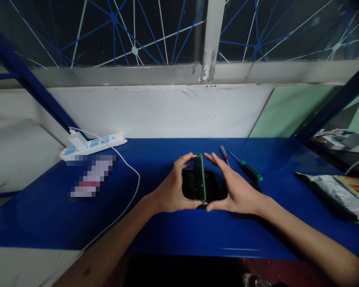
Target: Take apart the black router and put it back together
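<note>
evidently both hands are gathered around a thin green-edged panel (pixel 201 179), which stands on edge, tilted slightly, near the middle of the blue table (pixel 179 233). the left hand (pixel 170 189) is curved half open on the panel's left, fingers toward its far end and thumb by its near end; i cannot tell whether it bears the weight. the right hand (pixel 239 191) curves wide open on the right, fingertips and thumb just beside the panel; whether they touch it i cannot tell. a dark shape (pixel 212 185) shows beneath, too dim to make out. to the far right of the hands lie a clear-handled screwdriver (pixel 223 153) and a green-and-black screwdriver (pixel 251 171). a shiny packet (pixel 344 195) lies at the right. at the far left is a white power strip (pixel 107 140), with a white cable (pixel 138 179) looping nearer.
</note>
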`<action>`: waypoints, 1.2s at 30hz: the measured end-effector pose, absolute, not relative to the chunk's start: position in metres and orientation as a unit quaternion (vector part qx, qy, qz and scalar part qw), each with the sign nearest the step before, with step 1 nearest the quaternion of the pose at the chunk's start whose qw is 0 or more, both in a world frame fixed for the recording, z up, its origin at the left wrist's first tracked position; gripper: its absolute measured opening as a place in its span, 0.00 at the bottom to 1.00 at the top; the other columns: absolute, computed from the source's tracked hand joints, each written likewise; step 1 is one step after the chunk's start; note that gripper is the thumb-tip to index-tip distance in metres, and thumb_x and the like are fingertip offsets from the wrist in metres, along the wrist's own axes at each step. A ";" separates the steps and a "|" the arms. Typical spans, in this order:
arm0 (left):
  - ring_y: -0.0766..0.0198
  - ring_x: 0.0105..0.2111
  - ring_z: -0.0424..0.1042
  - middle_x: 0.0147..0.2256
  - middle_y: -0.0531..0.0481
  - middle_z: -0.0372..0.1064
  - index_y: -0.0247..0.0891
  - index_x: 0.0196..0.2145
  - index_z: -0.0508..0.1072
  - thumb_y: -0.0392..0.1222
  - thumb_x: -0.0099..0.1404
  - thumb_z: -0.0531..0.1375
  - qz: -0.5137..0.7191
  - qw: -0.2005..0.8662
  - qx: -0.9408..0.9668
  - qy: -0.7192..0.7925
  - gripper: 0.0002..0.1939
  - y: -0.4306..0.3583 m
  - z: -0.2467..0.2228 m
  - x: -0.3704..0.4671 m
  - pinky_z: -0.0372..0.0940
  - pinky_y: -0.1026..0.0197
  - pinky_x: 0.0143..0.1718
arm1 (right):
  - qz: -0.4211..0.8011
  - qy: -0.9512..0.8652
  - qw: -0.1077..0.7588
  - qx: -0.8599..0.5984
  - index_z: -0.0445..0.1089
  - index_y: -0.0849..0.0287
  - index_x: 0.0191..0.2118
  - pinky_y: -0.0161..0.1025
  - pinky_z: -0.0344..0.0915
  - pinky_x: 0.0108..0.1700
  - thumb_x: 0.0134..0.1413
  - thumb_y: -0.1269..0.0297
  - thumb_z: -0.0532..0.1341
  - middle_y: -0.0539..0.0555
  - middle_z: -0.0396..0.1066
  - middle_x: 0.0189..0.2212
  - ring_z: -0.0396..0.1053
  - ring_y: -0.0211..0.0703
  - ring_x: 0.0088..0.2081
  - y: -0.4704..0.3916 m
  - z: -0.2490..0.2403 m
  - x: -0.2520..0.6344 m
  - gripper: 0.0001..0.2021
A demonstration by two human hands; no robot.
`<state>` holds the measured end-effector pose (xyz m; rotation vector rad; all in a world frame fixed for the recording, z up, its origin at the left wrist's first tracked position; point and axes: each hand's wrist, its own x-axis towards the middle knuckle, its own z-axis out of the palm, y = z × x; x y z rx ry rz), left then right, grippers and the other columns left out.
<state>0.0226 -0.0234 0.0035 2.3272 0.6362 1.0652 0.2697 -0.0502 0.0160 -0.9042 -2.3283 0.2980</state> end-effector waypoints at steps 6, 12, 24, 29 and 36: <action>0.35 0.64 0.58 0.65 0.34 0.48 0.52 0.69 0.30 0.45 0.48 0.77 0.398 0.300 0.840 0.212 0.69 -0.026 0.007 0.025 0.59 0.30 0.62 | 0.149 -0.876 0.300 -0.346 0.23 0.52 0.73 0.67 0.59 0.65 0.45 0.43 0.71 0.69 0.45 0.72 0.50 0.68 0.70 -0.051 0.013 0.264 0.65; 0.37 0.64 0.60 0.65 0.36 0.50 0.53 0.68 0.32 0.41 0.51 0.77 0.426 0.335 0.820 0.183 0.66 -0.026 0.003 0.031 0.62 0.32 0.62 | 0.150 -0.860 0.325 -0.363 0.25 0.52 0.73 0.68 0.61 0.63 0.48 0.47 0.70 0.70 0.50 0.70 0.56 0.69 0.68 -0.049 0.010 0.264 0.61; 0.35 0.67 0.50 0.69 0.32 0.40 0.49 0.70 0.30 0.37 0.54 0.72 0.420 0.186 0.862 0.216 0.63 -0.017 0.006 0.021 0.59 0.29 0.62 | 0.010 -0.883 0.283 -0.374 0.30 0.63 0.73 0.70 0.59 0.64 0.51 0.53 0.66 0.73 0.52 0.68 0.52 0.71 0.69 -0.046 0.015 0.275 0.55; 0.34 0.68 0.46 0.70 0.33 0.37 0.46 0.70 0.31 0.34 0.53 0.69 0.356 0.127 0.896 0.233 0.61 -0.021 0.009 0.021 0.57 0.28 0.62 | -0.023 -0.898 0.247 -0.364 0.30 0.64 0.73 0.69 0.59 0.64 0.52 0.53 0.65 0.74 0.51 0.68 0.51 0.71 0.69 -0.048 0.015 0.274 0.54; 0.36 0.66 0.51 0.67 0.33 0.45 0.45 0.70 0.35 0.36 0.54 0.70 0.318 0.132 0.906 0.245 0.59 -0.022 0.014 0.017 0.56 0.28 0.63 | -0.014 -0.903 0.244 -0.353 0.31 0.64 0.73 0.69 0.60 0.64 0.52 0.52 0.65 0.72 0.54 0.67 0.51 0.71 0.68 -0.049 0.016 0.275 0.54</action>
